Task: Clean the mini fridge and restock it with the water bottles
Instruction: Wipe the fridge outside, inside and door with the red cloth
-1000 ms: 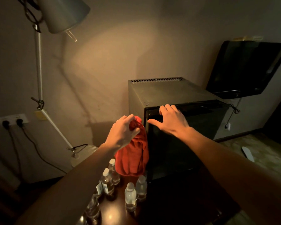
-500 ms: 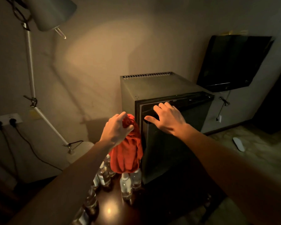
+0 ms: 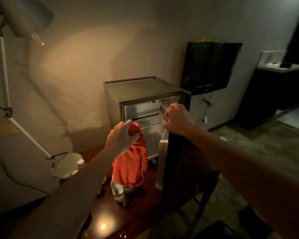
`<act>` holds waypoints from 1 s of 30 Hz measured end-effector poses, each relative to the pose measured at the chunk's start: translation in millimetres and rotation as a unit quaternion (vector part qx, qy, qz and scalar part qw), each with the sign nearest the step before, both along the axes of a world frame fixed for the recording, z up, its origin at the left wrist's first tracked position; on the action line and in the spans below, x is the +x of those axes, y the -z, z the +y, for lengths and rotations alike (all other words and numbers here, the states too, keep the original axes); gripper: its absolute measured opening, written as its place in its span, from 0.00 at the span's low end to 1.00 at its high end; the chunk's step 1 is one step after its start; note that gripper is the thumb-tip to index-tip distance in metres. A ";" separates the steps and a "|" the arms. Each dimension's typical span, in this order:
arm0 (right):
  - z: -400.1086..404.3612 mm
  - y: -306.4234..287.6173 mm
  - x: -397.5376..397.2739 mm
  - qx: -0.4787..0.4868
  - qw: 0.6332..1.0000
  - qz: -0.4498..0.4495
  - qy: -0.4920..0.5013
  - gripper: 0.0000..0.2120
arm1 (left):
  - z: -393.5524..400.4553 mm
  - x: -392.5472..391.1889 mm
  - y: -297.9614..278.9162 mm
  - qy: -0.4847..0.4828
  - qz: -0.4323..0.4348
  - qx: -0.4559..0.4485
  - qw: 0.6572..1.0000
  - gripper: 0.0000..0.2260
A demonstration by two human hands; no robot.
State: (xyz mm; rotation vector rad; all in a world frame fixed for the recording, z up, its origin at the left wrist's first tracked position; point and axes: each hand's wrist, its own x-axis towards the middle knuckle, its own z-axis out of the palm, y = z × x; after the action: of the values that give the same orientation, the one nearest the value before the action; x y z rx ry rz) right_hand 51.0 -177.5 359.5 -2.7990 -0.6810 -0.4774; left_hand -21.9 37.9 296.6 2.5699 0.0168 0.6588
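Note:
The grey mini fridge [image 3: 136, 91] stands on a dark wooden table with its black door [image 3: 175, 163] swung wide open toward me. My right hand [image 3: 177, 119] grips the door's top edge. Inside I see a wire shelf [image 3: 149, 119] and pale walls, with nothing on the shelf. My left hand [image 3: 122, 138] holds a bunched red cloth [image 3: 130, 164] that hangs down in front of the fridge opening. Several clear water bottles [image 3: 116, 191] stand on the table below the cloth, partly hidden by it and by my left arm.
A white desk lamp [image 3: 27, 14] leans over from the left, its round base [image 3: 66, 165] on the table [image 3: 100, 219] beside the bottles. A dark TV [image 3: 209, 65] hangs on the wall right of the fridge. A dark cabinet [image 3: 273, 94] stands at far right.
My right hand has pulled the fridge door from barely cracked to wide open, exposing the interior. My left hand still holds the red cloth in about the same place.

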 end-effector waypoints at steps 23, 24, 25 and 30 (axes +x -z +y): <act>-72.7 121.4 5.1 -0.138 0.963 0.160 0.167 0.34 | -62.2 34.8 44.6 0.068 0.043 -0.012 0.997 0.15; -74.8 121.8 8.7 -0.149 0.959 0.164 0.177 0.34 | -66.4 39.9 45.9 0.074 0.041 -0.017 0.996 0.15; -76.6 123.0 12.8 -0.160 0.955 0.167 0.184 0.34 | -70.0 45.2 47.5 0.077 0.039 -0.020 0.996 0.15; -80.2 143.3 43.5 -0.175 0.966 0.134 0.136 0.30 | -83.6 74.5 59.1 0.083 0.034 -0.027 0.996 0.14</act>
State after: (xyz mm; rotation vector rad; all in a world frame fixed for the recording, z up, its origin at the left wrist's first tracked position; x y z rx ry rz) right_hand 94.5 -257.7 216.1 -3.2242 -0.3509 -0.0114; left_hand 52.6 -45.6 237.5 2.5065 -0.1517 0.5032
